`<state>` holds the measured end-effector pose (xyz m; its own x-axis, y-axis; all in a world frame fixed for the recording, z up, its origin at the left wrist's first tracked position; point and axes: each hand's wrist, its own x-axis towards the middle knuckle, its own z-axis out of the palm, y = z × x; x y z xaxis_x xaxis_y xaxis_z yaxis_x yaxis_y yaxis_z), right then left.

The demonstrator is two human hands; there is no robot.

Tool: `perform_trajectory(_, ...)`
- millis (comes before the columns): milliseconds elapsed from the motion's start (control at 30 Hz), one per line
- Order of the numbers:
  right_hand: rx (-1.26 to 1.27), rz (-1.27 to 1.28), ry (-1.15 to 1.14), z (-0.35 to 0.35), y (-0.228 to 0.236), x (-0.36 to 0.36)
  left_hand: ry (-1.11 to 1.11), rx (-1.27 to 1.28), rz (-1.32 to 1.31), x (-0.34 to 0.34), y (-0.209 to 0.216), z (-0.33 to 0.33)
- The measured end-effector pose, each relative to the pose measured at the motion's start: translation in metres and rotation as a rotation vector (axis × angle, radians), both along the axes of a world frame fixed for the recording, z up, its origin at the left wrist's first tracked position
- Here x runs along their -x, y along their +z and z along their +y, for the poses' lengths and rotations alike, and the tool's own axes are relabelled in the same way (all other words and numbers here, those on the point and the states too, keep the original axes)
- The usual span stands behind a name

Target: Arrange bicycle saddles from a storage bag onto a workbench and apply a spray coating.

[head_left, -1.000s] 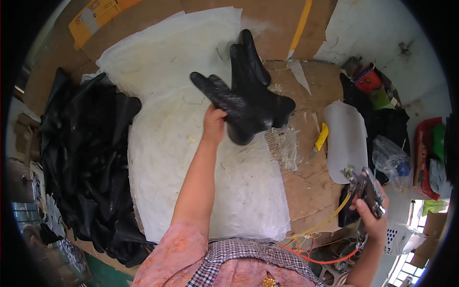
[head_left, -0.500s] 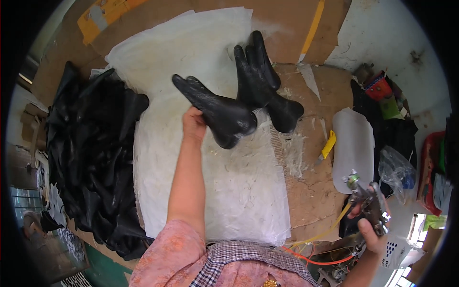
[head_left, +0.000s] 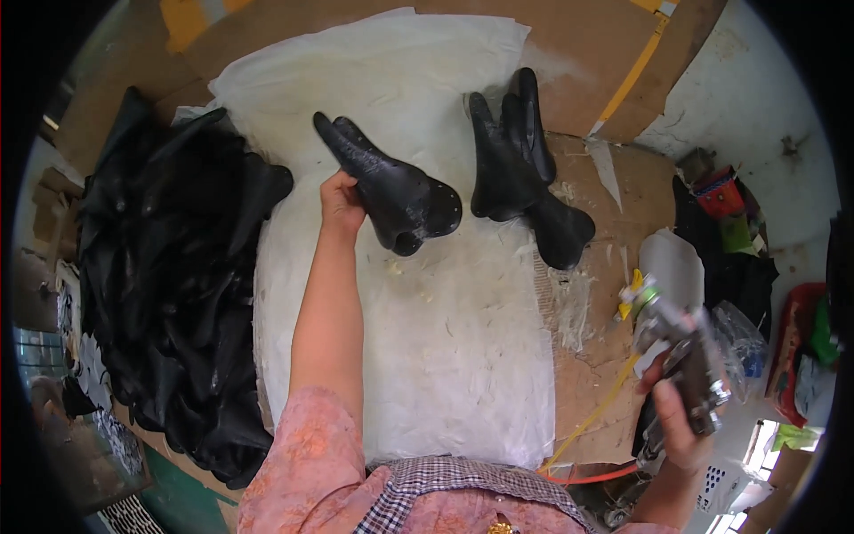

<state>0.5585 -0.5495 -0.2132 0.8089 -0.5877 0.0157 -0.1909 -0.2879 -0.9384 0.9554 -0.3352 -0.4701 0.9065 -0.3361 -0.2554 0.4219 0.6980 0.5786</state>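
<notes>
My left hand (head_left: 342,201) grips a black bicycle saddle (head_left: 391,182) by its side, above the white sheet (head_left: 445,356). The saddle's narrow nose points to the far left, and small dots run along the edge of its wide end. In my right hand (head_left: 678,418) is a metal spray gun (head_left: 680,356), blurred by motion, its nozzle end toward the sheet. A yellow hose (head_left: 592,411) and an orange hose (head_left: 592,476) run near that hand. Right of the held saddle, more black saddles (head_left: 507,169) lie against each other at the sheet's edge.
A large heap of black pieces (head_left: 178,294) covers the left side. Brown cardboard (head_left: 583,392) lies under and right of the sheet. On the right are a yellow-handled tool (head_left: 628,294), a pale roll (head_left: 672,262), a clear plastic bag (head_left: 740,334) and a red container (head_left: 796,356).
The held saddle has turned to show more of its dotted, hollow-looking side. My right hand has brought the spray gun slightly leftward and farther from me. The whole view has shifted a little.
</notes>
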Motion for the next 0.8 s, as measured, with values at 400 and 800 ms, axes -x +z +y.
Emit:
perform_trajectory(400, -0.132, 0.162, -0.160, -0.035, -0.017, 0.054, -0.657, -0.073, -0.016, -0.030, -0.007, -0.173)
perform_trajectory(800, -0.167, 0.004, -0.052, -0.075, -0.016, 0.065, -0.293, -0.289, -0.215, 0.041, 0.043, 0.003)
